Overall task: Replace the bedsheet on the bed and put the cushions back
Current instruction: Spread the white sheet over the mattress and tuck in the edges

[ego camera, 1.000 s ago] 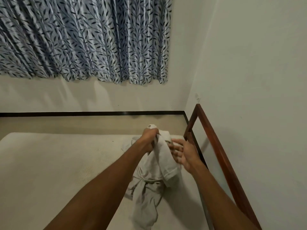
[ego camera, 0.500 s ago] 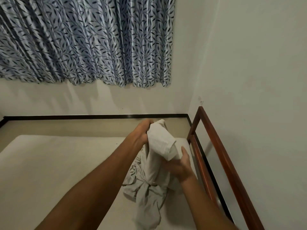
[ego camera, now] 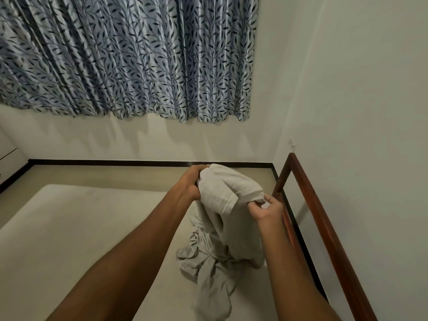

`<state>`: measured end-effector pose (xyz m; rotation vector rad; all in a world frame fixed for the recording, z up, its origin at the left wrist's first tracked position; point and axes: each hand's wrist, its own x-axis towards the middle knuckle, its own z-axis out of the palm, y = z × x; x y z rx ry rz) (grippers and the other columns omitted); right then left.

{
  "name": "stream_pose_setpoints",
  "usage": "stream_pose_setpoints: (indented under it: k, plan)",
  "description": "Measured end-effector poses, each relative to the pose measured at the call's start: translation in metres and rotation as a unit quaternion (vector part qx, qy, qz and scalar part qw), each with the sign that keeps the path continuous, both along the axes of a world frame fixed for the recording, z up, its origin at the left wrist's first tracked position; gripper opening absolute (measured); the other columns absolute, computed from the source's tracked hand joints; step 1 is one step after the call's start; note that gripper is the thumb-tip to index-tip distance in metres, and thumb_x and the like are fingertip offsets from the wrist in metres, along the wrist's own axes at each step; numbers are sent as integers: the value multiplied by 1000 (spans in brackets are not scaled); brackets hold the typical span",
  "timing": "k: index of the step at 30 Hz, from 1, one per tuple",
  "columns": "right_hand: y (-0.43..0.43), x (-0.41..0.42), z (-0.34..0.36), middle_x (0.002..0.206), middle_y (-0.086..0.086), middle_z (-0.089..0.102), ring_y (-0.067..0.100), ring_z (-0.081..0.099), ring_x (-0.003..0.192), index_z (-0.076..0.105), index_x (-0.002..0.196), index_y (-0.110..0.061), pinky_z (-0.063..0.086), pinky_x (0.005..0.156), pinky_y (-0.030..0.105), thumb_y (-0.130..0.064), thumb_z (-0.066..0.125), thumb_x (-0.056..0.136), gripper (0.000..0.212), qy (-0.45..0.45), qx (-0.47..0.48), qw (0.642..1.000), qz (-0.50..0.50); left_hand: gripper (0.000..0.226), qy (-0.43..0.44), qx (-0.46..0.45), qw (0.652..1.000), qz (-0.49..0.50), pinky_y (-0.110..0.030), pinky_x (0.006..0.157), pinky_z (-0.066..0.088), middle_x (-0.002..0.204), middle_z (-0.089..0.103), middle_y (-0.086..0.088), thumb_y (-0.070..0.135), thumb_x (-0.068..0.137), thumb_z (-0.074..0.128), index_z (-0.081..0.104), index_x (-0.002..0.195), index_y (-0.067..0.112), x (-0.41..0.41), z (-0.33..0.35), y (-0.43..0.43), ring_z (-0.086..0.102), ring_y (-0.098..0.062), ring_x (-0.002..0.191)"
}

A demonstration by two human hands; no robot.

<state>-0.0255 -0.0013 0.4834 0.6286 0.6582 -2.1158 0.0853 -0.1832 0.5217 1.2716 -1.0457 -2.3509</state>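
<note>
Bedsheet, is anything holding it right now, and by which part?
Yes, both hands. The left hand grips the bedsheet at its bunched top; the right hand pinches a hemmed edge lower down. The rest hangs onto the mattress.

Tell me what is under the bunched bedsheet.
The pale mattress shows around the bedsheet, whose lower folds rest on it. Whatever lies directly beneath the heap is covered and cannot be seen.
</note>
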Motion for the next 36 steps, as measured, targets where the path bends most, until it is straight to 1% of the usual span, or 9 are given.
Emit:
stream_pose_setpoints:
  k: [6, 10, 13, 17, 20, 25, 29, 32, 36]
  plan:
    - [-9, 43, -16, 114, 16, 63, 36, 56, 111, 65, 108, -16, 38, 117, 44, -19, 42, 103, 24, -5, 104, 993, 64, 23, -16, -25, 999, 36, -40, 105, 52, 103, 75, -13, 17, 94, 55, 72, 98, 3, -11, -5, -1, 70, -30, 105]
    - [-10, 40, -41, 151, 16, 51, 42, 43, 141, 54, 145, -19, 34, 120, 53, -54, 32, 102, 59, -97, 39, 994, 24, 20, 17, -21, 999, 42, -41, 103, 53, 92, 73, -14, 12, 94, 54, 71, 88, 2, -10, -2, -1, 69, -30, 97]
    - [-10, 25, -47, 149, 27, 47, 50, 43, 138, 46, 148, -13, 37, 113, 64, -78, 36, 92, 86, -83, 34, 994, 55, 20, 40, -12, 998, 43, -43, 99, 56, 97, 73, -16, 12, 94, 54, 71, 92, 1, -4, -2, -8, 69, -32, 100]
    - [-11, -1, -78, 134, 17, 61, 39, 59, 125, 55, 139, -25, 51, 101, 60, -40, 90, 67, 81, -13, 42, 993, 111, 18, 42, -15, 999, 24, -40, 81, 59, 88, 75, -14, 18, 93, 63, 73, 87, 4, 6, 5, -11, 71, -30, 83]
    - [-4, 11, -75, 125, -4, 68, 21, 68, 114, 58, 132, -41, 59, 94, 45, -13, 75, 85, 58, 124, 97, 974, 162, 17, 34, -20, 999, 9, -40, 80, 60, 92, 77, -14, 20, 89, 71, 76, 88, 3, 11, 8, -16, 73, -31, 84]
    - [-17, -12, -1, 132, 9, 60, 36, 47, 137, 62, 127, -9, 35, 120, 50, -5, 44, 104, 29, 101, 129, 982, 92, 22, 7, -15, 997, 80, -41, 94, 58, 104, 77, -15, 11, 85, 63, 77, 99, 1, 20, 3, -32, 72, -33, 98]
    - [-22, -26, 16, 152, 12, 50, 38, 46, 140, 54, 140, -14, 38, 116, 50, -27, 38, 109, 37, 77, 77, 994, -21, 52, 28, -26, 988, 150, -31, 88, 53, 60, 65, -1, 6, 95, 46, 67, 47, 13, 17, -12, -43, 58, -21, 76]
    - [-11, -5, -9, 156, 19, 45, 43, 46, 139, 46, 148, -15, 41, 113, 53, -45, 49, 100, 56, 76, 195, 978, -3, 28, 35, -3, 984, 177, -25, 86, 57, 84, 66, -6, 13, 97, 55, 66, 72, 10, 14, -17, -46, 63, -19, 86]
    - [-9, 23, -68, 168, 15, 26, 44, 23, 153, 32, 161, -27, 16, 126, 59, -73, 37, 93, 83, -85, 97, 990, 52, 22, 67, -7, 983, 168, -17, 53, 50, 83, 64, -10, 2, 95, 47, 65, 83, 6, 9, -28, -48, 59, -15, 71]
